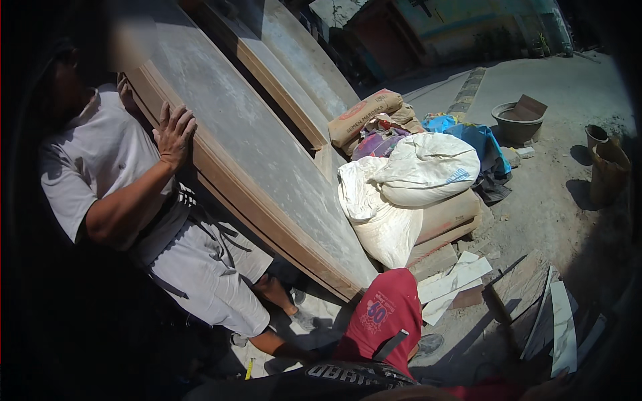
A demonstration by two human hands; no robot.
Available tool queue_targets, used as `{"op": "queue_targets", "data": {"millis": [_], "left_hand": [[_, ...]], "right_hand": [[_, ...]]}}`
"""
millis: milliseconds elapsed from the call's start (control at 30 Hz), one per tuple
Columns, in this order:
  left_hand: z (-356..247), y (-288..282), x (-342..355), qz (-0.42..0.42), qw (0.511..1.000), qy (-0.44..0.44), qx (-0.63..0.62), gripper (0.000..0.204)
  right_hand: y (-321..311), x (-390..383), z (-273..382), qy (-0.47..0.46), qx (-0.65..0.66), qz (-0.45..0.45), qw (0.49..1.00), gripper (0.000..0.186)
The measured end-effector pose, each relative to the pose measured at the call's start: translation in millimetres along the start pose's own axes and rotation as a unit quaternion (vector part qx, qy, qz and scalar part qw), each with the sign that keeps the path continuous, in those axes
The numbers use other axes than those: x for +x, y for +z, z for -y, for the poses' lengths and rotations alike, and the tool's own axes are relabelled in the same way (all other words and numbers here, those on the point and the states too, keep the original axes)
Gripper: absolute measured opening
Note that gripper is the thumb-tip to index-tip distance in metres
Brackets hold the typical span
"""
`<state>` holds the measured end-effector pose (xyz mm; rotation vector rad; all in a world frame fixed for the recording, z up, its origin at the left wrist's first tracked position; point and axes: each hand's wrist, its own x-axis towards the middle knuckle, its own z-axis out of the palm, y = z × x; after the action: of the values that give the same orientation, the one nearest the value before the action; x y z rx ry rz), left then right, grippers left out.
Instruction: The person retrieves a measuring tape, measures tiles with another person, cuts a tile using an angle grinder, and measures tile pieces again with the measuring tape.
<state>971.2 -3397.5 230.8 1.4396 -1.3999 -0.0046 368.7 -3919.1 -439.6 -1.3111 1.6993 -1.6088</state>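
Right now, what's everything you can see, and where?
Flat panels: at least two, grey with brown edges, upper centre.
Bulging sacks: two, white, centre.
Paper bags: several, brown, near sacks.
Crumpled sheeting: one pile, blue, beside sacks.
Round tub: one, grey, upper right.
Upright containers: two, brown, far right.
Flat offcuts: several, white and brown, lower right.
Worker: one, white clothing, left, hands on nearest panel.
Own knee: one, red cloth, lower centre.
Own hands: none visible.

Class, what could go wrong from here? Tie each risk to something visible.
The large tilted panel might slip, and its lower end is close to the wearer's red-clad leg. The co-worker's hands are on its edge, so a sudden shift could pinch them. The pale strips near the grey shoe could trip someone.
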Motion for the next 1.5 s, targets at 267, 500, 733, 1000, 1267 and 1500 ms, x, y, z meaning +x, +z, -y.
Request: {"op": "queue_targets", "data": {"millis": [267,500,733,1000,1267,1500], "left_hand": [[79,135,-55,-0.088,0.941,-0.26,0.195,0.072],[181,319,-236,0.049,0.786,-0.574,-0.225,0.045],[202,367,-302,0.101,0.647,-0.628,-0.42,0.024],[208,396,-281,-0.01,0.653,-0.643,-0.4,0.032],[192,406,-278,-0.021,0.677,-0.668,-0.309,0.037],[192,413,-269,-0.01,0.66,-0.679,-0.322,0.036]], "right_hand": [[3,-17,70,0.198,0.237,-0.06,0.949,0.055],[-63,1,76,0.166,0.221,-0.108,0.955,0.055],[-82,38,-38,0.139,0.172,-0.077,0.972,0.05],[-64,55,-154,0.269,0.189,-0.079,0.941,0.052],[-79,69,-308,0.163,0.063,-0.009,0.985,0.042],[-77,64,-325,0.305,0.064,-0.014,0.95,0.042]]}}
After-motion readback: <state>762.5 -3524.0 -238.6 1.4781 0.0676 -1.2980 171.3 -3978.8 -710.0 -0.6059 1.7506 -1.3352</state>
